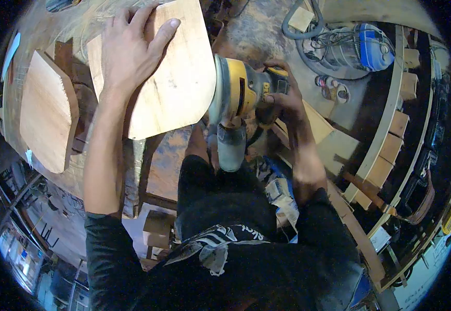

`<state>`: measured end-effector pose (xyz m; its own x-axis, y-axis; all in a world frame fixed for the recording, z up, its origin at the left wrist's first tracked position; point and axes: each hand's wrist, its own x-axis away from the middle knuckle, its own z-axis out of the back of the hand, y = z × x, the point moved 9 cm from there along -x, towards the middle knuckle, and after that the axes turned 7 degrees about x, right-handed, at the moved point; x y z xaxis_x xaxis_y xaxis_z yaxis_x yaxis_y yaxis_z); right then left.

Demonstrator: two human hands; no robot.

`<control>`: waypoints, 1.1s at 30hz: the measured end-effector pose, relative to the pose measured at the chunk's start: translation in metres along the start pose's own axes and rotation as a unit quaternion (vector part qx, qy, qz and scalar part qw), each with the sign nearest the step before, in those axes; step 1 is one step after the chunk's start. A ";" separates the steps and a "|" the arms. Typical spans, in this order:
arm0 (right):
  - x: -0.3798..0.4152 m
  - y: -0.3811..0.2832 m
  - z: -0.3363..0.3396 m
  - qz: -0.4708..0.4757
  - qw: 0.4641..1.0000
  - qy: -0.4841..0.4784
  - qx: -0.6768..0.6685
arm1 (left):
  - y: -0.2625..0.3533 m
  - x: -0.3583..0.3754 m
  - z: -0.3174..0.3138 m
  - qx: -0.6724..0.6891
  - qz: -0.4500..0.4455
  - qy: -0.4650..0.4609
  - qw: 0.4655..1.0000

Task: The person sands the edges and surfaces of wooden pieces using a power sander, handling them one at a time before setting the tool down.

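Note:
My left hand (134, 49) lies with spread fingers on top of a pale wooden board (176, 78) with rounded corners, pressing on its upper left part. My right hand (283, 93) is wrapped round the body of a yellow and black sander (243, 88). The sander is held sideways, its round pad against the board's right edge. A grey dust canister (231, 147) hangs below the sander. Another cut board (49, 111) with a rough edge rests on the workbench (82, 26) to the left.
A blue and clear vacuum (376, 47) with a hose stands on the floor at the upper right, near some cans (332, 88). Wooden blocks (391, 147) line a rack on the right. A long plank (357, 233) lies at the lower right.

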<state>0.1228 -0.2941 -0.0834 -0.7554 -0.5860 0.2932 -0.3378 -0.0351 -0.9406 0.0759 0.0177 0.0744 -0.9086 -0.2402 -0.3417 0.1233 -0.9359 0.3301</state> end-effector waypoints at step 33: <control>0.000 -0.023 -0.008 0.017 1.000 0.002 0.016 | 0.006 0.003 0.010 0.074 0.026 -0.022 0.997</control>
<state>0.1262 -0.2873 -0.0602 -0.7681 -0.5848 0.2606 -0.2931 -0.0408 -0.9552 0.0700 0.0140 0.0843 -0.9192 -0.2728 -0.2838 0.1127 -0.8732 0.4742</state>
